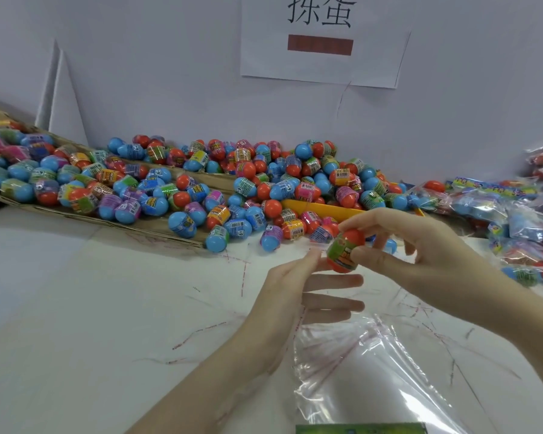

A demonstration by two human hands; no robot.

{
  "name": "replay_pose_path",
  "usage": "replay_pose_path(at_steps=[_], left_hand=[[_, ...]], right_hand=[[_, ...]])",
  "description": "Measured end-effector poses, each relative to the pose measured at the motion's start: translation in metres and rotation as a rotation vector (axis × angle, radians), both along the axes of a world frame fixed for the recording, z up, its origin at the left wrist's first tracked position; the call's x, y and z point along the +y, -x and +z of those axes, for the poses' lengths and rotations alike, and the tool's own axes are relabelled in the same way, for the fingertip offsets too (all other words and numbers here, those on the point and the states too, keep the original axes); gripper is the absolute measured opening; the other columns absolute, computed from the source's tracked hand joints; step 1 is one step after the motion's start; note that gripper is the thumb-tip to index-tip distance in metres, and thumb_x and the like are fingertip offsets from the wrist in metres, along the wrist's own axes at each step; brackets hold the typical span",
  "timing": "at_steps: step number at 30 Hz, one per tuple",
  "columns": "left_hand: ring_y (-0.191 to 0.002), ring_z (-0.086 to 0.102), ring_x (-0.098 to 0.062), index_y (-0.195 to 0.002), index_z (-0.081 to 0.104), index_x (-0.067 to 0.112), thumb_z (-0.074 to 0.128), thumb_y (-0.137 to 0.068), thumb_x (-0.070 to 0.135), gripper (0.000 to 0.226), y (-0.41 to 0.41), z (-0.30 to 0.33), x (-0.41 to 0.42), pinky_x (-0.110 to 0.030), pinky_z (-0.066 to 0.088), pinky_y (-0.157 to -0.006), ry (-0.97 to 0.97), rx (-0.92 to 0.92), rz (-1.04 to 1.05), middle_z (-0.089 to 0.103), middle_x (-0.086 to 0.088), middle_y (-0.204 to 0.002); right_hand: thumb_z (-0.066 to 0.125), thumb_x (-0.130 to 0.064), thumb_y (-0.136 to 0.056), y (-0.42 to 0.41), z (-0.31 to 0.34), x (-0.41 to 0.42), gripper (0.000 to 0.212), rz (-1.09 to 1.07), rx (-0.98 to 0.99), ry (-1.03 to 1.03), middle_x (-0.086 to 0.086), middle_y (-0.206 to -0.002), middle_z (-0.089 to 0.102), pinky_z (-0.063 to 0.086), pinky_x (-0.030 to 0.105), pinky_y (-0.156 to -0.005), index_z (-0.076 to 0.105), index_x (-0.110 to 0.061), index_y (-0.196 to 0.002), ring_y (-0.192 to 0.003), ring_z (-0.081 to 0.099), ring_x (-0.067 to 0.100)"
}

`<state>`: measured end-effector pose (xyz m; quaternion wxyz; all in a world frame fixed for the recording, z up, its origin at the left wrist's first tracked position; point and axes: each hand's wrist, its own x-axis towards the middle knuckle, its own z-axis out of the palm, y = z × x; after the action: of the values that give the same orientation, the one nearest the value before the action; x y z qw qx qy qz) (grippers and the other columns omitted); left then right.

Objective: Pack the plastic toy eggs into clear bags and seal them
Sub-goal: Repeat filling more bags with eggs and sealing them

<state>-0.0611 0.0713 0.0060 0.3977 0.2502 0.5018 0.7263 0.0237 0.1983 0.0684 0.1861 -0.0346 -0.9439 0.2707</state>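
Observation:
My right hand (pixel 420 249) pinches an orange toy egg with a green label (pixel 345 249) between thumb and fingers, just above the table. My left hand (pixel 298 292) is beside it, fingers stretched out toward the egg, its fingertips at the mouth of a thin clear bag (pixel 314 245) that is hard to make out. A stack of clear bags (pixel 373 371) lies flat on the table below both hands. A big heap of blue and orange toy eggs (pixel 232 183) spreads along the wall behind.
A flattened cardboard box (pixel 76 214) at the left holds more eggs. A yellow tray (pixel 326 209) lies in the heap. Sealed bags of eggs (pixel 521 220) pile up at the right. Red-printed seal strips (pixel 242 274) litter the white table (pixel 76 308). A paper sign (pixel 323 42) hangs on the wall.

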Motion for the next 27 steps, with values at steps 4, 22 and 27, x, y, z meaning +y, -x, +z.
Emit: replay_pose_path(at_steps=[4,22,27], left_hand=[[-0.074,0.071,-0.025,-0.089,0.068,0.016,0.029,-0.099,0.031,0.043,0.0,0.001,0.001,-0.025,0.057,-0.062,-0.015,-0.03,0.004,0.074,-0.004,-0.087],[-0.055,0.068,-0.014,-0.062,0.075,0.018,0.068,-0.059,0.022,0.009,0.001,-0.004,-0.002,-0.017,0.051,-0.05,-0.085,0.089,0.294,0.072,-0.005,-0.064],[-0.055,0.069,-0.015,-0.062,0.075,0.019,0.069,-0.059,0.023,0.008,0.0,-0.003,-0.001,-0.017,0.051,-0.051,-0.091,0.135,0.344,0.072,-0.005,-0.065]], right_hand=[[0.059,-0.028,-0.081,0.007,-0.007,-0.002,0.021,-0.038,0.019,-0.163,-0.03,-0.083,0.047,0.037,0.005,-0.069,0.047,-0.042,-0.091,-0.085,0.048,-0.005],[0.037,-0.088,-0.06,-0.014,-0.04,-0.014,0.055,0.02,0.203,0.419,-0.012,-0.089,0.066,0.047,0.013,-0.069,0.041,-0.045,-0.095,-0.074,0.062,0.006],[0.03,-0.092,-0.055,-0.012,-0.041,-0.01,0.062,-0.037,0.105,0.417,-0.018,-0.087,0.068,0.046,0.013,-0.068,0.036,-0.044,-0.092,-0.077,0.06,0.002]])
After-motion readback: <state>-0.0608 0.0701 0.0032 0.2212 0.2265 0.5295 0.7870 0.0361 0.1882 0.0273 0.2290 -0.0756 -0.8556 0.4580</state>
